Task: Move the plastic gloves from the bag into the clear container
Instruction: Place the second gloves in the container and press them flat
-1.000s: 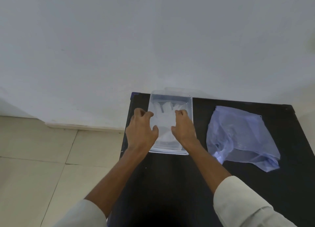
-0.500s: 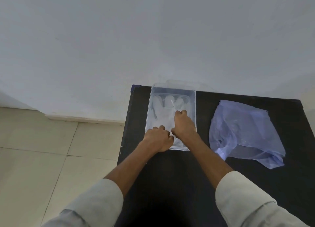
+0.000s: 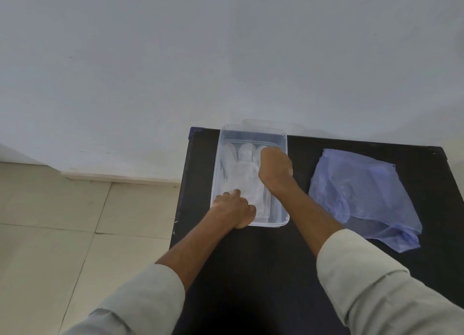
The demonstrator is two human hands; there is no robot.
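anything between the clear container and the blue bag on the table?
Only the right forearm crosses the near part of that gap in the head view. Otherwise bare black table separates the clear container from the blue bag.

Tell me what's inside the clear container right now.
The clear container holds translucent plastic gloves lying flat, fingers toward the wall. Both hands reach in: the left hand at the near end, the right hand farther back. The hands cover whatever lies beneath them.

I see dim, flat light, bluish on the wall [image 3: 226, 58]; the black table [image 3: 251, 272] swallows shadows at its near edge, and everything is soft.
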